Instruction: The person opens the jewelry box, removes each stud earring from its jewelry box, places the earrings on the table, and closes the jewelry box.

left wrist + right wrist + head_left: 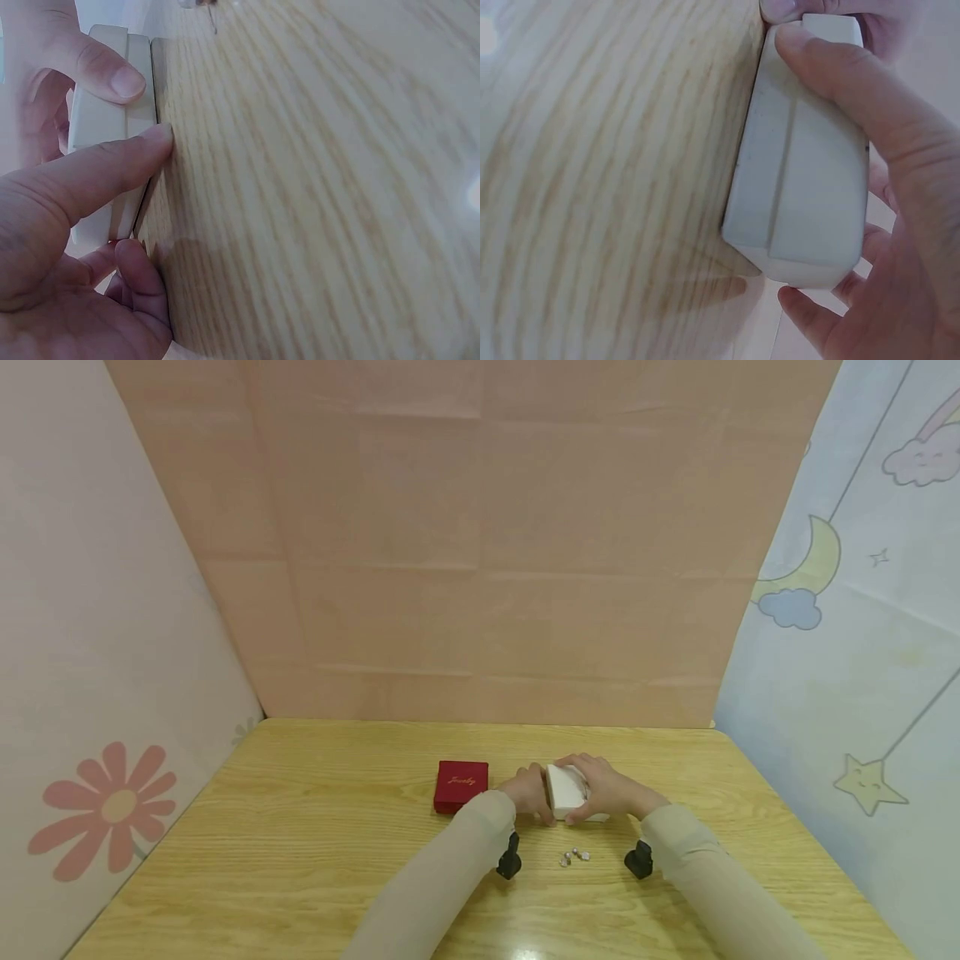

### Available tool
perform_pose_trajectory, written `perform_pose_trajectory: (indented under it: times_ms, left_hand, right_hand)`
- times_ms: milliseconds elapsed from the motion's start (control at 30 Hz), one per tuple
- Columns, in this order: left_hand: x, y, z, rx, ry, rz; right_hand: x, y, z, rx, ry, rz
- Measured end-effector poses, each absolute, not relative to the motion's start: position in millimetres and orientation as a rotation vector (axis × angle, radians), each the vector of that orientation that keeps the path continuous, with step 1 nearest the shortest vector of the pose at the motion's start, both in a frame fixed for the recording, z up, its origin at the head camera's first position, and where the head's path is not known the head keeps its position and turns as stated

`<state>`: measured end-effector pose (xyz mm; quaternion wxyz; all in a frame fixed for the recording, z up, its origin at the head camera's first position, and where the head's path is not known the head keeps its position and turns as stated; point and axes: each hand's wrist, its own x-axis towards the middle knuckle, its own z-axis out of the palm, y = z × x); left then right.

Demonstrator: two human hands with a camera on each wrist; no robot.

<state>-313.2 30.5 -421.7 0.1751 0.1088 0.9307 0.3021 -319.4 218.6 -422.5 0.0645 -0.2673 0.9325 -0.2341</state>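
Note:
A small white lidded box [564, 787] lies on the wooden table between both hands. My left hand [528, 794] holds it at the left end; in the left wrist view its thumb [112, 169] lies across the box's near side, the tip low by the table, with curled fingers at the end of the box. From the other side my right hand [606, 788] grips the white box [810, 172], thumb on the near side by the lid's seam and fingers round the far side. The lid sits on the base in the right wrist view. Part of its top is covered by the right hand.
Left of the hands is a red box [461, 782] with gold lettering reading "Jewelry". Several small shiny jewelry pieces [575, 857] lie on the table [337, 827] in front of the white box. A tan backdrop [480, 568] stands behind, with patterned walls at both sides.

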Motion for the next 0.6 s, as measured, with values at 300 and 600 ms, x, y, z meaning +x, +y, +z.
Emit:
perform_pose_trajectory:
  times_ms: [300,600]
  left_hand:
    - [-310,32,-421,0.317,2.635,0.868]
    - [-310,24,-417,0.306,2.677,0.729]
  right_hand:
    - [-319,223,-426,-0.806,2.810,-0.697]
    - [-324,223,-428,-0.829,2.775,-0.687]
